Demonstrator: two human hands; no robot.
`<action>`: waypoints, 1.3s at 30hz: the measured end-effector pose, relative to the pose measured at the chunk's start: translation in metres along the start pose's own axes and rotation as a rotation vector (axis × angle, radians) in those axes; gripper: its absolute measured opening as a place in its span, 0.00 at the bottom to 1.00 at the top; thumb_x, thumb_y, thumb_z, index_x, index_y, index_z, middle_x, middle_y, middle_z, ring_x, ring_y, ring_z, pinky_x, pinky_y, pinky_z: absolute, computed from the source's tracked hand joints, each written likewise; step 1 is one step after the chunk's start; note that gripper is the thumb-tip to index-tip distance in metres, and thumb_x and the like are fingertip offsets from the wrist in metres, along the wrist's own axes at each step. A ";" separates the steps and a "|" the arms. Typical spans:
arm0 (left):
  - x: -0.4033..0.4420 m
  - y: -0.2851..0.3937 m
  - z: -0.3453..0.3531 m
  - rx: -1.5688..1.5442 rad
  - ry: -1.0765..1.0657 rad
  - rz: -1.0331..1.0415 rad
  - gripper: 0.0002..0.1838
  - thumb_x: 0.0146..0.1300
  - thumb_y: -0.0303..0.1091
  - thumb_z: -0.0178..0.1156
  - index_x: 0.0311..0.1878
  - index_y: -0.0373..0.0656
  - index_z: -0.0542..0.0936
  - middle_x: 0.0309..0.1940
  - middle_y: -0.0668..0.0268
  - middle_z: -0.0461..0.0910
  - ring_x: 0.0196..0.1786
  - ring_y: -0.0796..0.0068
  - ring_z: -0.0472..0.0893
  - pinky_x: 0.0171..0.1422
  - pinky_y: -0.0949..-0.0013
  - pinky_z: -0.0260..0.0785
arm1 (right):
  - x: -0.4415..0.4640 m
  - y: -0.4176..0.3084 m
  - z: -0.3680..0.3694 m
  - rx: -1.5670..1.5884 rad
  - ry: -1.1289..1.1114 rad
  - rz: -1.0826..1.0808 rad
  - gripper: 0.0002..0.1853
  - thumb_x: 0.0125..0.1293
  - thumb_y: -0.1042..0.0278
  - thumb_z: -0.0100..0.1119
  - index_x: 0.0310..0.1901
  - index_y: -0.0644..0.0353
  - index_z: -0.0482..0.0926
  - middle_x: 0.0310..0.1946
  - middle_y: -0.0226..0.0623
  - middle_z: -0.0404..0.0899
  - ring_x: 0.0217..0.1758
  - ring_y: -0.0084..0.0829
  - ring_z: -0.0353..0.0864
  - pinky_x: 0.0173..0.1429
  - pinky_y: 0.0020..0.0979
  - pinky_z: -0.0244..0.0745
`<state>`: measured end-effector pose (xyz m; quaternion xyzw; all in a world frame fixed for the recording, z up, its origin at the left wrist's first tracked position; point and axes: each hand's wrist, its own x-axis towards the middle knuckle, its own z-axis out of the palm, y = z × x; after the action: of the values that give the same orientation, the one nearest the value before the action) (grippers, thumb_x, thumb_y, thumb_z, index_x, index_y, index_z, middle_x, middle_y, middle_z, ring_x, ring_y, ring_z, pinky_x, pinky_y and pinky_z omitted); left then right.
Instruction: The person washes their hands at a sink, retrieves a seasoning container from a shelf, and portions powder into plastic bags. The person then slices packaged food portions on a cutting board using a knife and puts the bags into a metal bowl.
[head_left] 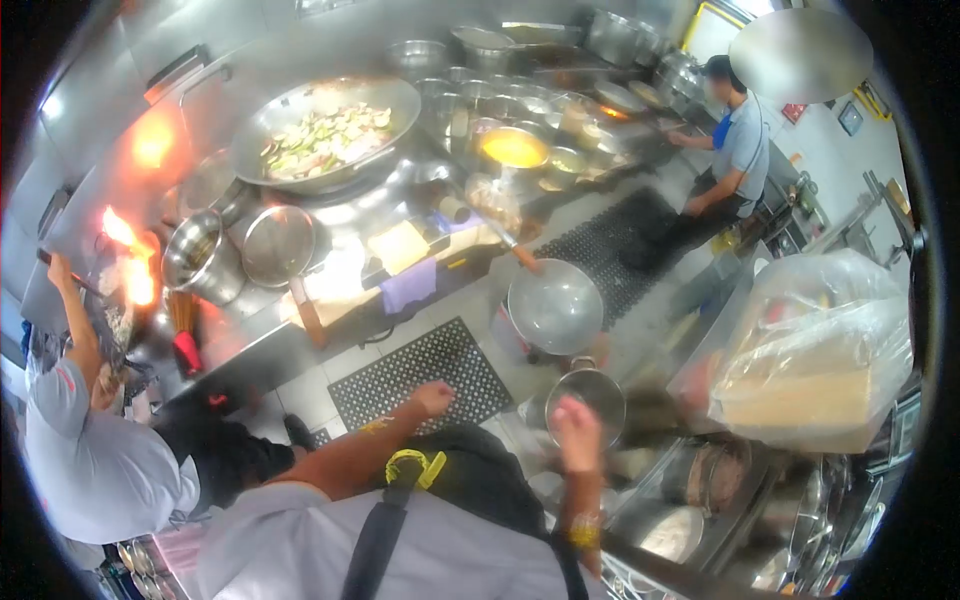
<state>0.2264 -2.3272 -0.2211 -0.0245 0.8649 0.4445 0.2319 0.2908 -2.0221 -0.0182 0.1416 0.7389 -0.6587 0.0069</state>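
My left hand [434, 399] hangs over the black perforated floor mat [420, 365], its fingers curled into a loose fist with nothing visible in it. My right hand [578, 432] is raised in front of a round metal pot [612, 385]. It is blurred, so I cannot tell how its fingers are closed or whether it touches the pot. Just beyond the pot is a wide, shallow metal pan or strainer [556, 306] with a wooden handle [525, 258].
A big wok [400, 100] of sliced vegetables sits on the range. At left, a co-worker [110, 440] works beside tall flames [135, 265]. Another person [740, 150] stands at far right. A plastic-covered box [800, 395] is on my right. A ladle-like strainer [280, 245] lies on the counter.
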 end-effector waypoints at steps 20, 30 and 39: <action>0.122 0.247 -0.366 0.699 1.071 0.357 0.13 0.57 0.33 0.57 0.45 0.40 0.77 0.41 0.53 0.77 0.48 0.52 0.76 0.53 0.53 0.68 | 0.171 -0.029 0.058 -0.010 -0.180 0.104 0.19 0.64 0.70 0.62 0.55 0.69 0.75 0.48 0.39 0.80 0.49 0.27 0.78 0.54 0.28 0.74; 0.160 0.220 -0.396 0.567 0.836 0.199 0.14 0.65 0.43 0.52 0.39 0.39 0.74 0.27 0.52 0.81 0.32 0.50 0.82 0.38 0.50 0.74 | 0.228 -0.082 0.134 -0.107 -0.230 0.001 0.20 0.65 0.68 0.61 0.55 0.71 0.75 0.48 0.42 0.80 0.50 0.28 0.79 0.55 0.29 0.74; 0.128 0.211 -0.412 0.512 0.792 0.198 0.15 0.64 0.44 0.54 0.39 0.41 0.76 0.28 0.52 0.81 0.32 0.48 0.81 0.39 0.48 0.73 | 0.236 -0.096 0.153 -0.204 -0.247 -0.035 0.21 0.65 0.66 0.62 0.55 0.70 0.76 0.48 0.41 0.80 0.49 0.28 0.79 0.53 0.29 0.74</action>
<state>-0.0967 -2.5007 0.0892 -0.0517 0.9665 0.1935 -0.1603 0.0164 -2.1327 0.0080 0.0454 0.7979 -0.5927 0.1004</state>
